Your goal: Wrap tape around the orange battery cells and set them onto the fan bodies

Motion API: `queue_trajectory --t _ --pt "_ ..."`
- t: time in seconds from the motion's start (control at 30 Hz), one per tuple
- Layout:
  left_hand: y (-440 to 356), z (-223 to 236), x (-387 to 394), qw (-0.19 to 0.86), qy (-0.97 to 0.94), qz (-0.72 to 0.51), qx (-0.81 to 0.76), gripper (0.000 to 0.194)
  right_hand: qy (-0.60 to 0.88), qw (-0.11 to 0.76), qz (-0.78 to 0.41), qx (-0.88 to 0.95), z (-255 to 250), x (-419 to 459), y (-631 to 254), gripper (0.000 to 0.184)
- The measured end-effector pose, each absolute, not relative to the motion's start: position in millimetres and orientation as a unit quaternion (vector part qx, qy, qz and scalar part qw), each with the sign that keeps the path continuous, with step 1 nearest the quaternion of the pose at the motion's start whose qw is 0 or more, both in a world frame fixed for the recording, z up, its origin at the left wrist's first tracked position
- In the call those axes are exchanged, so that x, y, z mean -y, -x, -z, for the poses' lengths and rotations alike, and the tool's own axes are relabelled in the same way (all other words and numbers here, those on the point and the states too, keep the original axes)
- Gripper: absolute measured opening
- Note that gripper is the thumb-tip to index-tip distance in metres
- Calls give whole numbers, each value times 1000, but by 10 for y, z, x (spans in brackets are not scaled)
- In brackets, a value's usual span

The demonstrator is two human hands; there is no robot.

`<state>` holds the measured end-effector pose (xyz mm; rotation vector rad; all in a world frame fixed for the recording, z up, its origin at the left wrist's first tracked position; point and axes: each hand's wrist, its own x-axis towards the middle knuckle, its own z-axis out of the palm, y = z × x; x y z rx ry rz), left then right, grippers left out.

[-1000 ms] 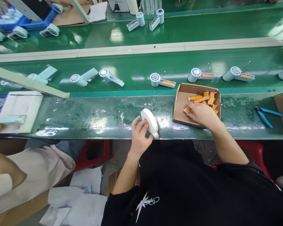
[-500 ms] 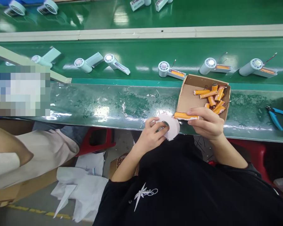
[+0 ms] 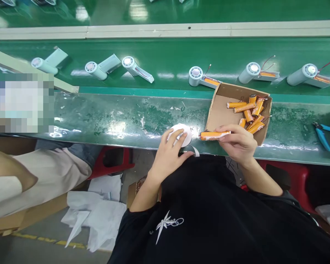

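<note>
Pinched near one end by my right grip (image 3: pixel 239 143), the orange cell (image 3: pixel 211 135) could tip; my left grip (image 3: pixel 169 157) on the white roll (image 3: pixel 188 132): clasp undetermined.

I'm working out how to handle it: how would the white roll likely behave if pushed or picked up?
The white roll looks nearly flat on the bench, so it would probably slide when pushed. Its round outline suggests it could roll if stood on edge. Its loose end, a thin curled strip, is likely floppy and might unwind.
</note>
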<state>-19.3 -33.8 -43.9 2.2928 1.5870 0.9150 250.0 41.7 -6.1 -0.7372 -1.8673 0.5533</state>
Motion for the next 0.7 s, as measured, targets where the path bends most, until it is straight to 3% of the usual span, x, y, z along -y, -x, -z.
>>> queue_trajectory --t 0.1,0.27,0.37,0.43,0.47,0.6,0.7 --pt "49 279 392 150 -733 -470 -468 65 225 503 -296 780 129 -355 -2420 17" --pt "-67 262 388 221 -665 -574 -423 14 206 474 -382 766 282 -240 -2319 22" --pt "-47 319 391 238 -617 -607 -440 10 219 454 -450 737 322 -164 -2320 23" --pt "-32 353 400 230 -605 -616 -450 10 228 442 -526 689 333 -112 -2324 12" --pt "-28 368 405 222 -601 -617 -457 10 229 430 -570 661 337 -90 -2323 15" --pt "-35 419 418 210 -583 -620 -481 8 259 361 -684 578 351 -41 -2303 56" --pt "-39 436 416 214 -589 -631 -458 9 295 347 -683 572 352 -46 -2278 61"
